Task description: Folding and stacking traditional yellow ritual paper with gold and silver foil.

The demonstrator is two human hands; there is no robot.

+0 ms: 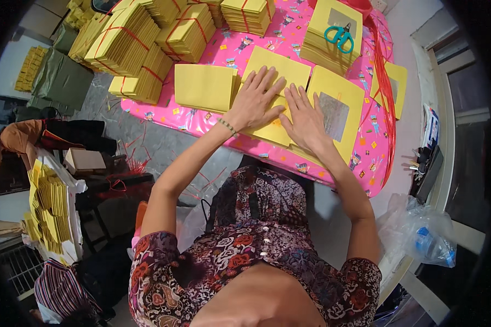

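Observation:
My left hand [253,101] lies flat with its fingers spread on a yellow paper envelope [270,134] near the front edge of the table. Beside it, my right hand [306,121] is also flat and open, its fingers pointing away from me over the same envelope. Another yellow envelope [278,61] extends beyond my fingertips. Under and beside my right wrist is a yellow envelope with a clear window [335,83]. To the left of my left hand sits a low pile of folded yellow envelopes [204,87]. Neither hand grips anything.
Teal-handled scissors [339,39] rest on a tall envelope stack [323,57] at the far right. Red string [386,109] hangs along the table's right edge. Bundles tied with red string [123,46] fill the far left. At left, a person [24,133] bends near more envelopes [52,210].

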